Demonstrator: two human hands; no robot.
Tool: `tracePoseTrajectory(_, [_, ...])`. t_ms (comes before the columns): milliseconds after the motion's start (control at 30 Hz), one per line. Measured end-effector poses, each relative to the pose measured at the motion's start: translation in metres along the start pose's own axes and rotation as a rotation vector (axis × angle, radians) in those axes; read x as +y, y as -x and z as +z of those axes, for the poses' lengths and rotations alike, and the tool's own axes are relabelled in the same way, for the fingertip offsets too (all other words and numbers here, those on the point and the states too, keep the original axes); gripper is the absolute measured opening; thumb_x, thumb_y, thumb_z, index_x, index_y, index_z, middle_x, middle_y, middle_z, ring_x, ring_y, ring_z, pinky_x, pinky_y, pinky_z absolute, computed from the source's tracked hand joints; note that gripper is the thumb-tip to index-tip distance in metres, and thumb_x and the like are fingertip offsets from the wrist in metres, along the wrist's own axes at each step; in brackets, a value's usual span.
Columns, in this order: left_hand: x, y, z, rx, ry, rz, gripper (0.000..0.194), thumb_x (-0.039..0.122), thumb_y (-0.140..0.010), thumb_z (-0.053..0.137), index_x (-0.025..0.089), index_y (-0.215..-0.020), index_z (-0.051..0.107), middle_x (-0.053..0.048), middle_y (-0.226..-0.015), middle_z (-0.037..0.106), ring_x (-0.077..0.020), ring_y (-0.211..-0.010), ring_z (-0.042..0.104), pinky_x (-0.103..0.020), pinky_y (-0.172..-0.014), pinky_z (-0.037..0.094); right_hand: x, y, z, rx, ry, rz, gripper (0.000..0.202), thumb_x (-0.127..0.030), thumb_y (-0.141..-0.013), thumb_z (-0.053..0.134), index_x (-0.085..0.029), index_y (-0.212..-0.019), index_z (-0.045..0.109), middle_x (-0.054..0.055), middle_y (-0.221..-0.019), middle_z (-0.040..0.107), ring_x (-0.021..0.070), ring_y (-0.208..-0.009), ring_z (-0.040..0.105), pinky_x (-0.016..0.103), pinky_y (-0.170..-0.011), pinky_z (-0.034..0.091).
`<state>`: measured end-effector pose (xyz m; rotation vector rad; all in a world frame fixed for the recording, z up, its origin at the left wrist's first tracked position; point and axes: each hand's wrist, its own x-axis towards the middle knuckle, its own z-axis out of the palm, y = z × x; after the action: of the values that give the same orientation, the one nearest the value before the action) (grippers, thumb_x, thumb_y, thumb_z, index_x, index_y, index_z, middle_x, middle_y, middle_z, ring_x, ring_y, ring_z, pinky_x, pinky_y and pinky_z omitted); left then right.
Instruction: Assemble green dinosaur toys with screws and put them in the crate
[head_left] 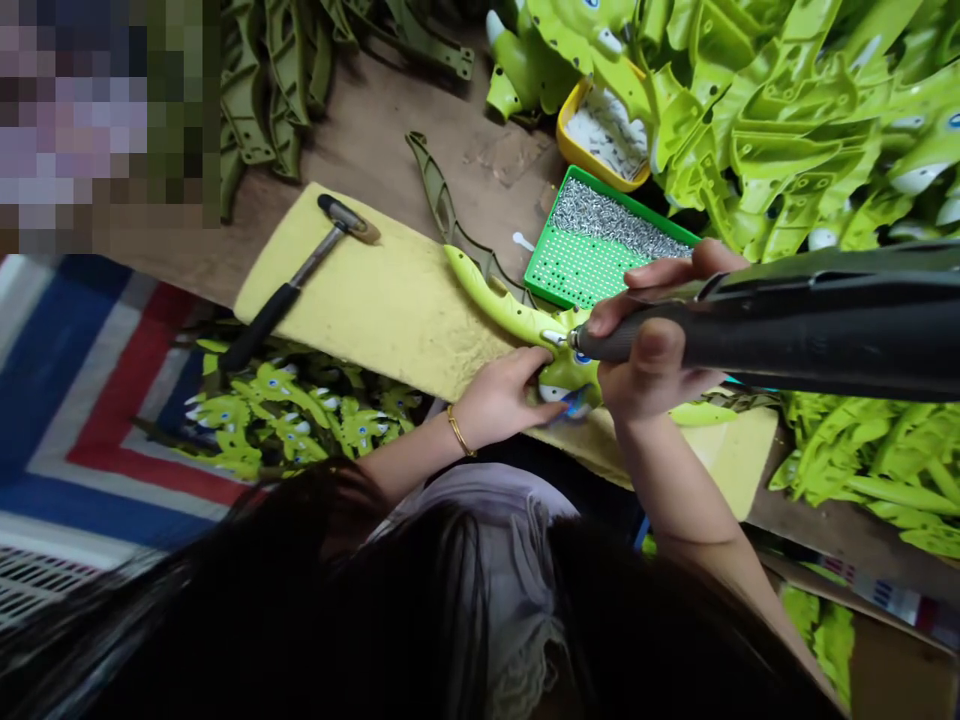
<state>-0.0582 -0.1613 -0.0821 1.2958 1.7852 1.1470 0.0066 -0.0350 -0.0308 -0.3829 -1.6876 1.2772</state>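
My right hand (645, 360) is wrapped round a black electric screwdriver (810, 330). Its tip meets a lime-green plastic toy piece (495, 305) shaped like a creature's head with a long curved part, with blue eyes and white horns. From the near side, my left hand (506, 395) grips this toy piece, fingers at its edge and thumb by a blurred blue bit (576, 402). The piece lies on a yellow foam pad (390, 290). Beyond it an olive-green curved plastic strip (442, 200) touches or passes behind it; I cannot tell which.
A green tray (574, 270) of small screws and a yellow tub (568, 130) of whitish stuff stand beyond the pad. A hammer (300, 270) lies on its left end. Lime-green parts (795, 130) pile up at right, olive strips (274, 90) at upper left.
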Motion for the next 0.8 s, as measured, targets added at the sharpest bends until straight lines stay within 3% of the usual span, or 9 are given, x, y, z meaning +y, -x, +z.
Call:
tracePoseTrajectory(133, [0.0, -0.002, -0.001, -0.016, 0.026, 0.009, 0.04, 0.038, -0.072, 0.076, 0.019, -0.103, 0.058, 0.001, -0.078, 0.061, -0.0169, -0.075, 0.06, -0.029, -0.071, 0.046, 0.001, -0.001, 0.003, 0.071, 0.004, -0.228, 0.042, -0.055, -0.08, 0.059, -0.044, -0.12, 0.053, -0.002, -0.088, 0.056, 0.0076, -0.047, 0.046, 0.022, -0.034, 0.038])
tracePoseTrajectory(367, [0.001, -0.001, -0.004, -0.04, -0.013, -0.015, 0.042, 0.036, -0.071, 0.078, 0.017, -0.103, 0.057, -0.001, -0.08, 0.061, -0.0178, -0.076, 0.061, -0.029, -0.072, 0.047, 0.001, 0.0, 0.0, 0.007, -0.026, -0.219, 0.043, -0.049, -0.079, 0.064, -0.04, -0.12, 0.058, -0.002, -0.088, 0.06, 0.0066, -0.047, 0.048, 0.021, -0.036, 0.043])
tracePoseTrajectory(500, [0.007, 0.001, -0.012, 0.11, -0.119, 0.016, 0.039, 0.048, -0.084, 0.066, 0.016, -0.106, 0.061, -0.007, -0.094, 0.064, -0.0192, -0.084, 0.061, -0.031, -0.076, 0.049, -0.013, -0.001, 0.004, 0.108, -0.055, -0.192, 0.039, -0.055, -0.078, 0.064, -0.042, -0.114, 0.06, -0.003, -0.086, 0.056, 0.0048, -0.042, 0.042, 0.02, -0.033, 0.038])
tracePoseTrajectory(600, [0.012, -0.001, -0.016, 0.214, -0.196, 0.105, 0.025, 0.036, -0.092, 0.056, 0.017, -0.107, 0.063, -0.008, -0.099, 0.063, -0.018, -0.087, 0.061, -0.031, -0.079, 0.05, -0.022, -0.001, 0.007, 0.13, 0.0, -0.191, 0.038, -0.061, -0.08, 0.058, -0.044, -0.114, 0.059, -0.003, -0.084, 0.055, 0.0055, -0.039, 0.038, 0.022, -0.031, 0.036])
tracePoseTrajectory(700, [0.014, -0.005, -0.016, 0.213, -0.172, 0.208, 0.017, 0.026, -0.094, 0.052, 0.018, -0.1, 0.065, -0.007, -0.097, 0.063, -0.0168, -0.09, 0.061, -0.029, -0.082, 0.05, -0.024, -0.001, 0.008, 0.113, 0.018, -0.219, 0.041, -0.063, -0.08, 0.056, -0.044, -0.116, 0.057, -0.004, -0.083, 0.054, 0.0053, -0.037, 0.036, 0.022, -0.029, 0.034])
tracePoseTrajectory(800, [0.013, -0.008, -0.014, 0.215, -0.166, 0.223, 0.018, 0.026, -0.094, 0.05, 0.018, -0.09, 0.065, -0.007, -0.09, 0.064, -0.0175, -0.087, 0.061, -0.03, -0.081, 0.051, -0.024, 0.0, 0.007, 0.116, -0.013, -0.256, 0.043, -0.063, -0.08, 0.056, -0.042, -0.118, 0.057, -0.003, -0.083, 0.053, 0.0042, -0.036, 0.034, 0.022, -0.028, 0.032])
